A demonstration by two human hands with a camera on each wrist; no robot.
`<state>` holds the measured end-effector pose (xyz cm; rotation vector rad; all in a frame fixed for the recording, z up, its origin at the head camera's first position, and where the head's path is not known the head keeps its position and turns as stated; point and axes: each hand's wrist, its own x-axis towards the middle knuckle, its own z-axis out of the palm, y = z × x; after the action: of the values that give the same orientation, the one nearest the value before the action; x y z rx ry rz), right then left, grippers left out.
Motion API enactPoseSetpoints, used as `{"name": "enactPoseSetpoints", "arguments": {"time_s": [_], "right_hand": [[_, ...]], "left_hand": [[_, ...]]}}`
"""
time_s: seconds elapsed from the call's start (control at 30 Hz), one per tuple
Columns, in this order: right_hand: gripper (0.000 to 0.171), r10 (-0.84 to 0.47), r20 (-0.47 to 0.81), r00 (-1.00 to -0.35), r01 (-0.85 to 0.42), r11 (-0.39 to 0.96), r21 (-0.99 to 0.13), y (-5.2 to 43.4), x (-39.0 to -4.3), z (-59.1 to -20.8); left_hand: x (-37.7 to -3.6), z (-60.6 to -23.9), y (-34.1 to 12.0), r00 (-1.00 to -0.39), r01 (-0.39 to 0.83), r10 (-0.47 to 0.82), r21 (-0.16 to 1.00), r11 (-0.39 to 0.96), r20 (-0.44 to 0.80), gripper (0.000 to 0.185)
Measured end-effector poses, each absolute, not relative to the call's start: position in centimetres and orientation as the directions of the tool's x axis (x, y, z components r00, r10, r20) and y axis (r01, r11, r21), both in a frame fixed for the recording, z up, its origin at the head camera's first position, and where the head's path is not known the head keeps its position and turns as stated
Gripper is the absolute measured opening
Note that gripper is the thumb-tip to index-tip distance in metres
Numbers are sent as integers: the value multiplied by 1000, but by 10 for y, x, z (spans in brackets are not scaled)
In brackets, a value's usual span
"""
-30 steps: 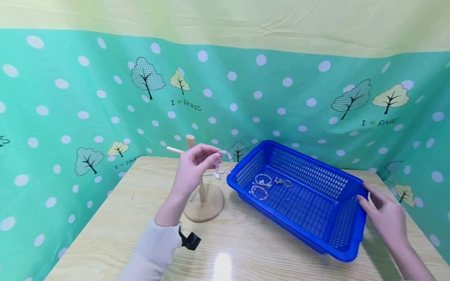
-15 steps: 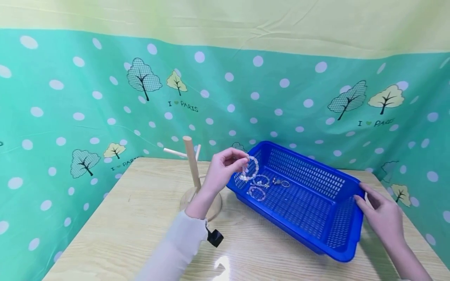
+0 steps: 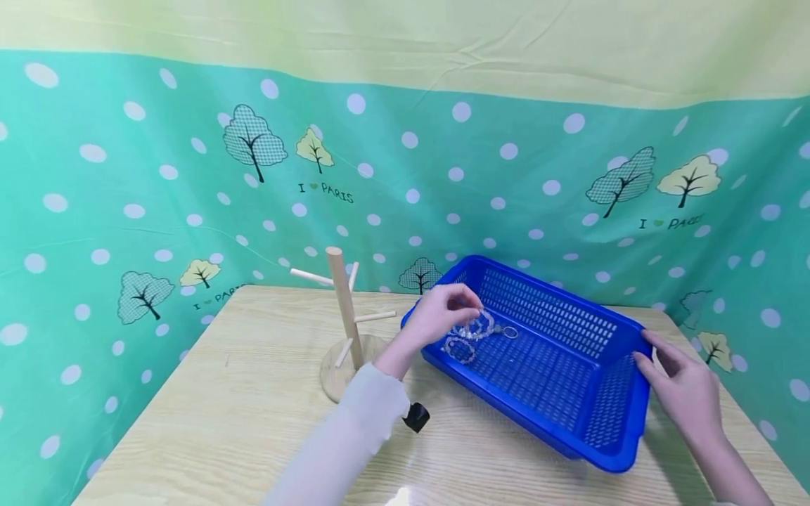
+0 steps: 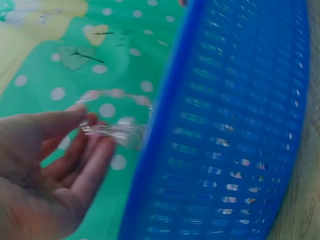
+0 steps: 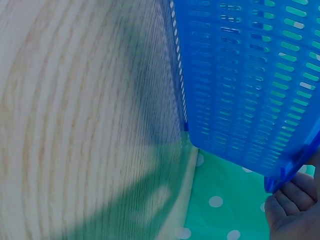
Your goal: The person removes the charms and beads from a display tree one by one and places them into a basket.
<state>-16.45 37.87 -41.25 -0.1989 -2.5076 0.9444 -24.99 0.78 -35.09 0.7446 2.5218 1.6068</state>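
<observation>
My left hand [image 3: 441, 316] pinches a clear and pale pink beaded bracelet [image 4: 117, 93] between thumb and fingertips. It hangs over the left end of a blue plastic basket [image 3: 538, 383]. In the basket below lie a pink beaded bracelet [image 3: 471, 356] and a small charm with a ring [image 3: 510, 333]. Another pale bracelet there is mostly hidden behind the held one. At the other end, my right hand [image 3: 686, 393] grips the basket's rim, thumb on the inner side. The right wrist view shows fingers [image 5: 295, 197] curled at the rim's edge.
A wooden stand [image 3: 346, 306] with several thin pegs and a round base stands left of the basket, partly behind my left forearm. The wood-grain table [image 3: 253, 400] lies under everything. A green dotted cloth [image 3: 380, 169] hangs behind the table. A black wrist camera [image 3: 416, 417] sits at my left cuff.
My left hand has moved right and down, carrying the bracelet from beside the wooden stand to over the basket's left end. My right hand keeps its grip on the rim.
</observation>
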Motion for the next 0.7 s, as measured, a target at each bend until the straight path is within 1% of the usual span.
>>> {"name": "enactPoseSetpoints", "arguments": {"time_s": [0.1, 0.2, 0.27, 0.37, 0.43, 0.53, 0.63, 0.7], "right_hand": [[49, 283, 367, -886, -26, 761, -648, 379, -165, -413], [49, 280, 365, -888, -26, 761, -648, 378, -165, -413], [49, 283, 356, -891, -19, 759, -651, 377, -165, -413], [49, 288, 349, -892, -13, 755, -655, 376, -164, -413], [49, 293, 350, -890, -11, 753, -658, 376, -165, -413], [49, 295, 349, -890, -12, 749, -662, 376, -165, -412], [50, 298, 339, -892, -3, 747, -665, 376, -165, -412], [50, 303, 331, -894, 7, 747, -665, 376, -164, -412]], "left_hand": [[-254, -357, 18, -861, 356, 501, 806, 473, 87, 4], [-255, -361, 26, -830, 355, 557, 749, 559, -22, 3], [-255, -363, 31, -816, 353, 572, 714, 605, -82, 6], [-255, -368, 38, -807, 374, 576, 642, 669, -131, 10], [-256, -371, 42, -820, 378, 555, 592, 712, -143, 11], [-256, -373, 44, -854, 368, 504, 540, 757, -125, 8], [-254, -370, 41, -882, 363, 466, 525, 770, -72, 5], [-251, -363, 36, -887, 381, 461, 531, 757, -20, 6]]}}
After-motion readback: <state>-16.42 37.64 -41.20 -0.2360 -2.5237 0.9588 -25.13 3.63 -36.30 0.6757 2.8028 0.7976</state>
